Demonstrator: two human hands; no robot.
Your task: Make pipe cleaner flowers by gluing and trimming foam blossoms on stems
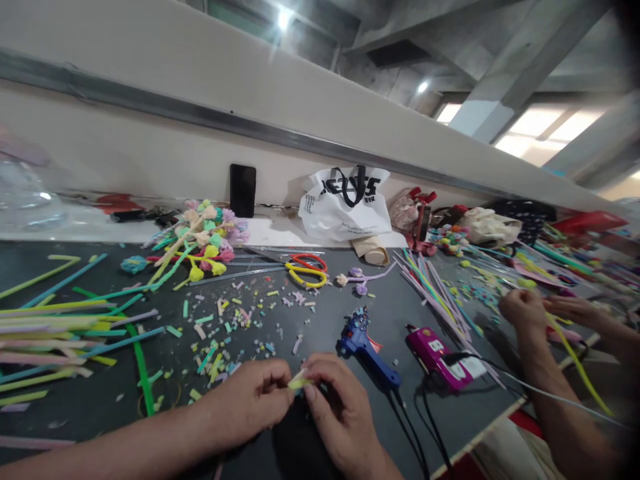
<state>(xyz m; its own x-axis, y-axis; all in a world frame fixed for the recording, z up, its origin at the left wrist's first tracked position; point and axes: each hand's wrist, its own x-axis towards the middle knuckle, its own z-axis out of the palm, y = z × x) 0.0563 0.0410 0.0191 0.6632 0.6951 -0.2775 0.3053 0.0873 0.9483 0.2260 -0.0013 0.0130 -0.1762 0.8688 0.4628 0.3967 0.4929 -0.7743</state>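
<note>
My left hand (257, 397) and my right hand (343, 410) meet at the front of the dark table, fingertips almost touching. Between them is a short pale-yellow piece of pipe cleaner (299, 383), pinched by both thumbs and forefingers. Part of it is hidden by the fingers. Just right of my right hand lies a blue glue gun (373, 360), its nozzle end speckled with bits. Cut pipe cleaner snippets (215, 363) are strewn beyond my left hand. A purple pipe cleaner flower (361, 277) lies farther back.
Long pipe cleaners (55, 340) spread across the left. Finished flowers (210, 227), scissors (307, 270), a phone (243, 191) and a white bag (345, 207) line the back. A magenta box (443, 357) with cables sits right. Another person's hands (525, 313) work at far right.
</note>
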